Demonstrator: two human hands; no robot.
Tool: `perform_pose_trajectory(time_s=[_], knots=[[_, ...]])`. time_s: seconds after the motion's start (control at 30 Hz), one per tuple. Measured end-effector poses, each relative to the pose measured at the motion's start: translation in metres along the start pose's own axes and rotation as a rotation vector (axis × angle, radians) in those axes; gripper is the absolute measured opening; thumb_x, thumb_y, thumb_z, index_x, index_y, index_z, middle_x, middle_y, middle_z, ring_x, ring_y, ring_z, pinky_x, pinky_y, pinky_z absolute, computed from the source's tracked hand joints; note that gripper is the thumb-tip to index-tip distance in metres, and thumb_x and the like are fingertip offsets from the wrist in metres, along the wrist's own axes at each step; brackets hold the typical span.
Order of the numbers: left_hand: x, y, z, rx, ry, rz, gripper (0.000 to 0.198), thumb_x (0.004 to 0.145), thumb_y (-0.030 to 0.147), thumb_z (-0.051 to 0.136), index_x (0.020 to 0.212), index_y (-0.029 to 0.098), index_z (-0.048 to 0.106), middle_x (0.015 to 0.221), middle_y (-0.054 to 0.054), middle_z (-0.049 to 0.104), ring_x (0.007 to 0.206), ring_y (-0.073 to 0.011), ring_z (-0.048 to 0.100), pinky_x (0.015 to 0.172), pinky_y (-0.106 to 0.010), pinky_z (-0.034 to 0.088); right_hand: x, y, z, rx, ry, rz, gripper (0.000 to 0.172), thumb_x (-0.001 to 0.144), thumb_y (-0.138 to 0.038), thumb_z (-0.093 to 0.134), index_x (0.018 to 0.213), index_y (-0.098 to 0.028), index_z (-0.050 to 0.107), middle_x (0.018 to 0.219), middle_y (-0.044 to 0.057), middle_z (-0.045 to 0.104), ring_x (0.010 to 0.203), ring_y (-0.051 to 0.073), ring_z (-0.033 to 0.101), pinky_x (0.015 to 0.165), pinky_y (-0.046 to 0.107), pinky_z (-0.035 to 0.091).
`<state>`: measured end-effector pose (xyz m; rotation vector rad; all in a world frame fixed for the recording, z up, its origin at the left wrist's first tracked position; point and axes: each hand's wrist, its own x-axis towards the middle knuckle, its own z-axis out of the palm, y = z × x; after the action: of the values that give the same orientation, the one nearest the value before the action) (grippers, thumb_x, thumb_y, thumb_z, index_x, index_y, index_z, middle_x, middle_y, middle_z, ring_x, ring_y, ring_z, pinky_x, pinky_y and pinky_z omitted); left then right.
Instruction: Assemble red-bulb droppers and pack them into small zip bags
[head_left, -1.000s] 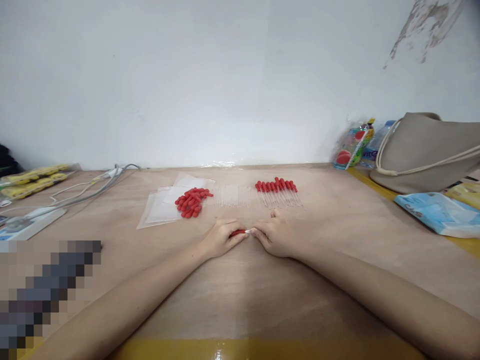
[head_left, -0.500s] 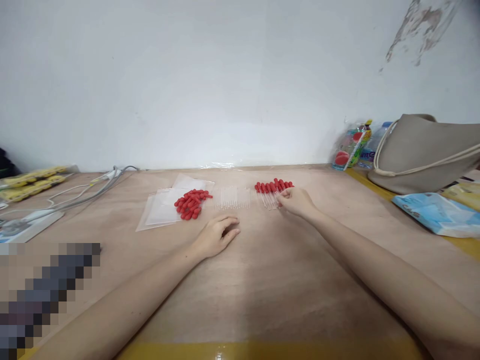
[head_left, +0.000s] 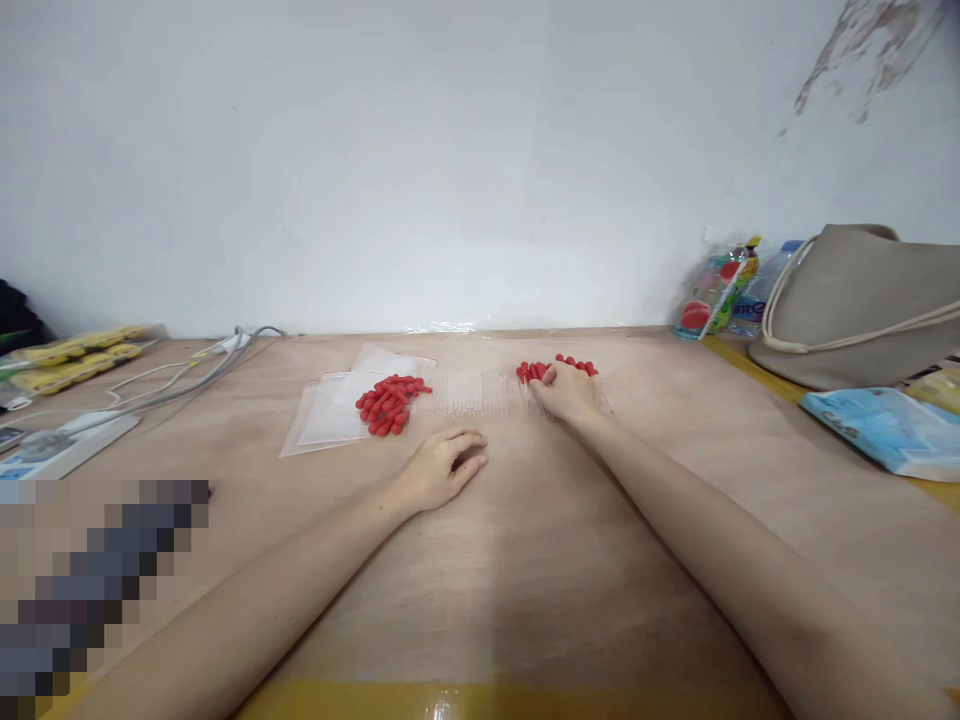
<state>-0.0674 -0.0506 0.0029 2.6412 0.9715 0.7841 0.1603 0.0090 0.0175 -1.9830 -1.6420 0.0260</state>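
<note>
My right hand [head_left: 570, 392] is over a row of droppers, clear thin tubes topped with red rubber bulbs [head_left: 531, 371]. Its thumb and fingers are closed at one of the droppers, and the hand covers the middle of the row. My left hand [head_left: 442, 468] rests on the table with fingers loosely bent and apart, holding nothing. Just beyond it lies a row of clear thin tubes [head_left: 471, 394] without bulbs. To the left of those tubes, a heap of loose red rubber bulbs [head_left: 388, 405] sits on clear plastic bags [head_left: 326, 415].
On the wooden table's left side are a power strip [head_left: 90, 445], cables [head_left: 202, 375] and yellow packs [head_left: 75, 368]. At the right stand bottles [head_left: 701, 305], a grey bag [head_left: 847, 305] and a blue tissue pack [head_left: 885, 425]. A white wall [head_left: 450, 170] closes off the back.
My right hand has moved left along the dropper row, from its right end onto its middle. The left hand stays resting. The whole view has shifted slightly.
</note>
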Motion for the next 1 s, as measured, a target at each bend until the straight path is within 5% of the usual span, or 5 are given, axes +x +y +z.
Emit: perform_pose_trajectory(time_s=[0.17,0.67,0.8,1.0], knots=[[0.001,0.001,0.0,-0.005,-0.006,0.0,0.023,0.084,0.024,0.048,0.103,0.018,0.059,0.104,-0.007,0.061,0.094,-0.0181,0.057,0.083,-0.033,0.046,-0.009,-0.015,0.008,-0.093,-0.023,-0.168,0.026,0.077,-0.034,0.042,0.07,-0.02,0.063,0.072,0.005,0.065,0.073,0.02,0.057,0.078,0.038,0.025],[-0.001,0.001,0.002,0.008,0.017,-0.004,0.022,0.084,0.025,0.047,0.102,0.019,0.058,0.102,-0.006,0.06,0.09,-0.0171,0.057,0.079,-0.031,0.046,-0.022,-0.029,0.014,-0.217,-0.051,-0.184,0.027,0.081,-0.025,0.039,0.079,-0.011,0.061,0.078,0.015,0.065,0.074,0.024,0.058,0.077,0.04,0.026],[0.0,-0.005,-0.005,0.197,0.167,-0.068,0.019,0.082,0.028,0.049,0.092,0.019,0.062,0.092,-0.006,0.06,0.086,-0.0192,0.054,0.079,-0.034,0.042,-0.045,-0.014,0.009,-0.147,0.085,-0.271,0.026,0.086,-0.026,0.034,0.085,-0.012,0.056,0.08,0.012,0.065,0.074,0.023,0.056,0.075,0.038,0.025],[0.007,-0.037,-0.048,0.598,0.449,-0.411,0.025,0.08,0.035,0.047,0.092,0.02,0.065,0.09,-0.009,0.055,0.093,-0.0275,0.046,0.08,-0.041,0.034,-0.082,0.022,-0.01,0.037,0.121,-0.502,0.018,0.087,-0.026,0.039,0.079,-0.016,0.053,0.077,0.005,0.064,0.074,0.017,0.055,0.078,0.034,0.023]])
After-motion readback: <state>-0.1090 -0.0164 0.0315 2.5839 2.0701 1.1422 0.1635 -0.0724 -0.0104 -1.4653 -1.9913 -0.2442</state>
